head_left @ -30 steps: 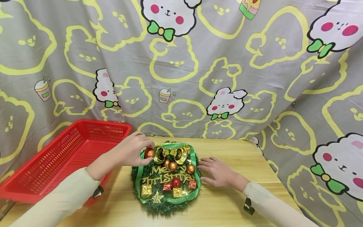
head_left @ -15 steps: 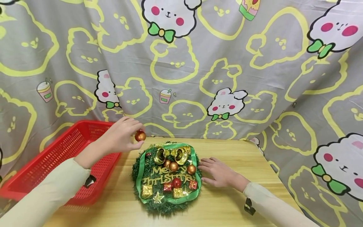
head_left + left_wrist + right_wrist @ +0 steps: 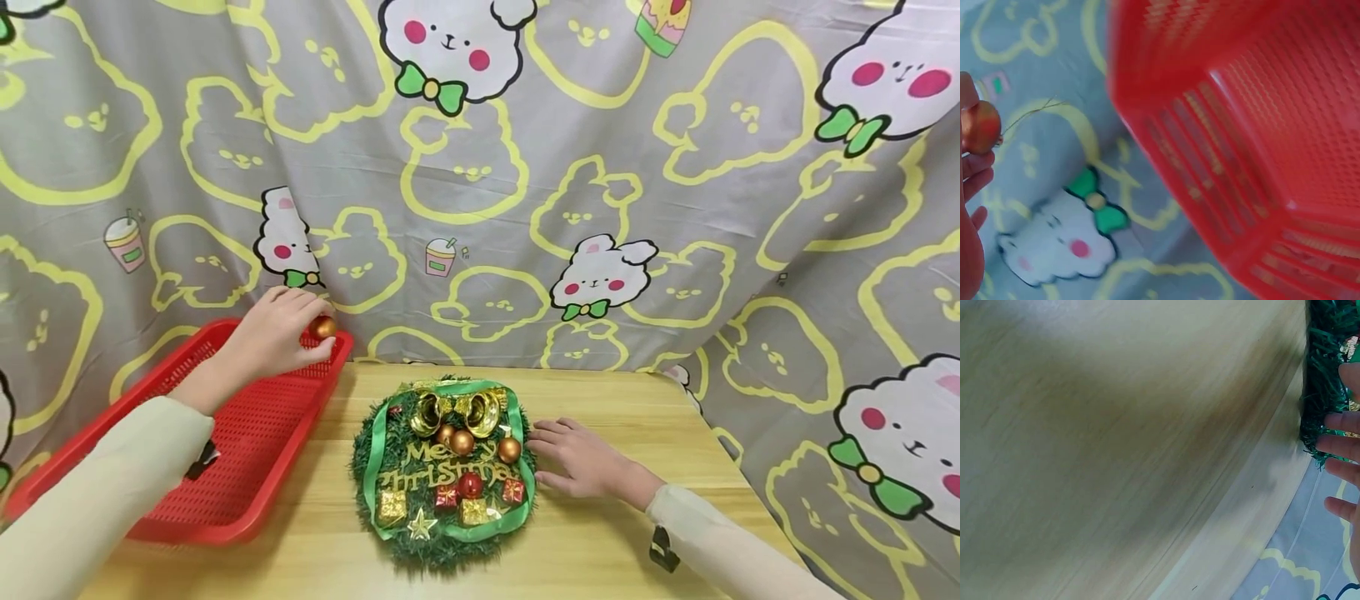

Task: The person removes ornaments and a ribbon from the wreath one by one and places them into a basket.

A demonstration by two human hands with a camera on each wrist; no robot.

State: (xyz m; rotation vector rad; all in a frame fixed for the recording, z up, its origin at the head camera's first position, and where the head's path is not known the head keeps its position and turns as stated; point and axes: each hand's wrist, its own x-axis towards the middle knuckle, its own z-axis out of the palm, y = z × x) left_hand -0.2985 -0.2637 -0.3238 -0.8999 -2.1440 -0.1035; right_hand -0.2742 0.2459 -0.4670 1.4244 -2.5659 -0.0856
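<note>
My left hand [image 3: 281, 329] pinches a copper-coloured Christmas ball [image 3: 323, 327] between thumb and fingers, over the far right part of a red plastic basket [image 3: 258, 500]. In the left wrist view a thin string loop trails from the ball [image 3: 982, 128]. A green Christmas wreath [image 3: 442, 557] lies on the table, with gold bells [image 3: 482, 413], several copper balls, a red ball [image 3: 470, 485], small gift boxes [image 3: 392, 506], a gold star [image 3: 422, 524] and gold "Merry Christmas" lettering. My right hand [image 3: 581, 460] rests on the table, fingers extended, fingertips right at the wreath's right edge.
The wooden table [image 3: 622, 533] extends to the right and front of the wreath. A grey curtain [image 3: 480, 242] with cartoon figures hangs behind the table and along its right side. The basket's slotted walls [image 3: 1210, 162] rise at the table's left.
My left hand has lifted the copper ball off the wreath's upper left and carried it left and up to the basket. The right hand has stayed in place.
</note>
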